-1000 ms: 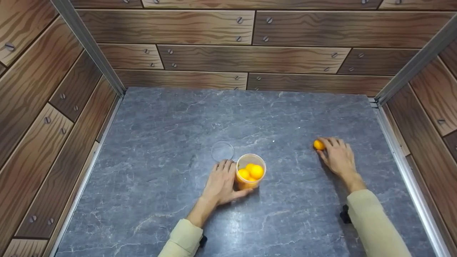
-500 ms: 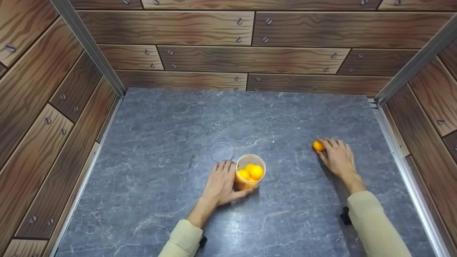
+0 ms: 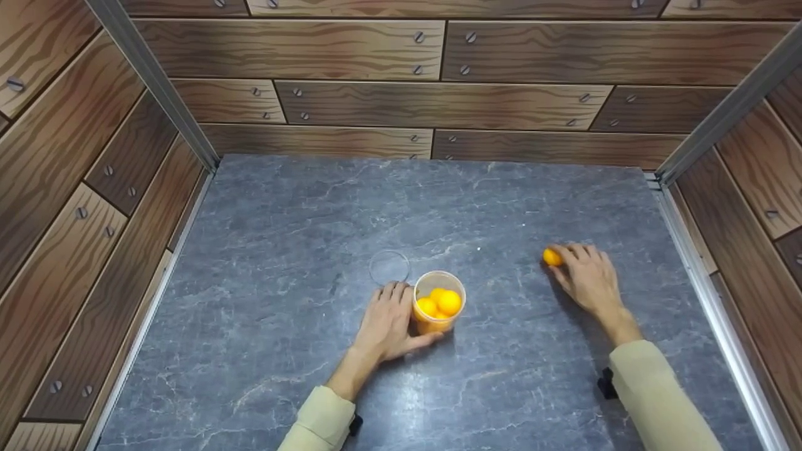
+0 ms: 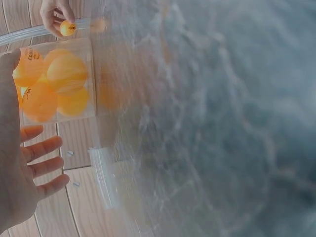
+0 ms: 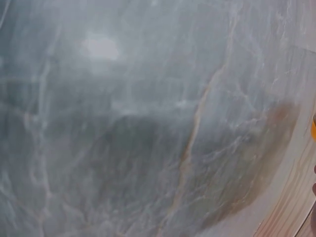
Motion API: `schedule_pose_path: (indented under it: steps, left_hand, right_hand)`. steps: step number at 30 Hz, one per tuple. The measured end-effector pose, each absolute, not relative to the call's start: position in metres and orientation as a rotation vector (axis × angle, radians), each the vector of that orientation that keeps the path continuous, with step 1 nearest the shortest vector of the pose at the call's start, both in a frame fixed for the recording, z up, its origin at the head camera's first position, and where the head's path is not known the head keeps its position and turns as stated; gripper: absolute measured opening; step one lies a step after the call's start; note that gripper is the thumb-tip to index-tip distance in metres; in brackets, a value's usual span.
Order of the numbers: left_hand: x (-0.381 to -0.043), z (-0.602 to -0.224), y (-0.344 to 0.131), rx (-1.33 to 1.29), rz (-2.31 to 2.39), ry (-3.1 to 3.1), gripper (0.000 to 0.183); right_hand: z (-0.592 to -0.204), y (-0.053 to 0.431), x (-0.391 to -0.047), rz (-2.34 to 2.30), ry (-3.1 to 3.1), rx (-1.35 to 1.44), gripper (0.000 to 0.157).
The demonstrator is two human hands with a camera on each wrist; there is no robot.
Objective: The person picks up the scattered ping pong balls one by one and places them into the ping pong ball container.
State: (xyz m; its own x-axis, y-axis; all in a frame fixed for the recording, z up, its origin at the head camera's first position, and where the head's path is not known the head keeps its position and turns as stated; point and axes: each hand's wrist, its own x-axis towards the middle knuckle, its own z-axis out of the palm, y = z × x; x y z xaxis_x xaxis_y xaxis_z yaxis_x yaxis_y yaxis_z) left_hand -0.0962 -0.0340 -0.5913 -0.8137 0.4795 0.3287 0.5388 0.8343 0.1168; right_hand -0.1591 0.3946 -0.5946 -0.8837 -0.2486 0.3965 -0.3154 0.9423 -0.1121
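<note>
In the head view a clear plastic cup [image 3: 440, 275] stands upright on the grey table. Several orange ping-pong balls [image 3: 449, 302] lie inside; the left wrist view shows print on some of them. My left hand [image 3: 383, 322] holds the cup from its left side, with the thumb across the front. To the right, my right hand [image 3: 588, 275] pinches one orange ping-pong ball [image 3: 552, 257] between thumb and fingers. This ball [image 4: 67, 28] is just above the table in the left wrist view. The right wrist view catches only a sliver of it at its right edge.
A thin clear disc like a lid [image 3: 389, 267] lies flat just behind the left hand. The marbled table [image 3: 351, 194] is bounded by wood-patterned walls [image 3: 363, 103] at the back and both sides, with metal rails [image 3: 717, 319] along the edges.
My right hand has shifted slightly to the left, carrying the ping-pong ball toward the cup. My left hand and the cup have stayed in place.
</note>
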Motion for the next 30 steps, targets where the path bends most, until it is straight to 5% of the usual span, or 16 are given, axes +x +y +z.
schedule_pose_path:
  steps: [30]
  left_hand:
    - [-0.096,-0.591,-0.033,-0.769,-0.26,-2.738,0.089]
  right_hand:
    - [-0.557,0.349,-0.152,0.294,-2.468,0.644,0.048]
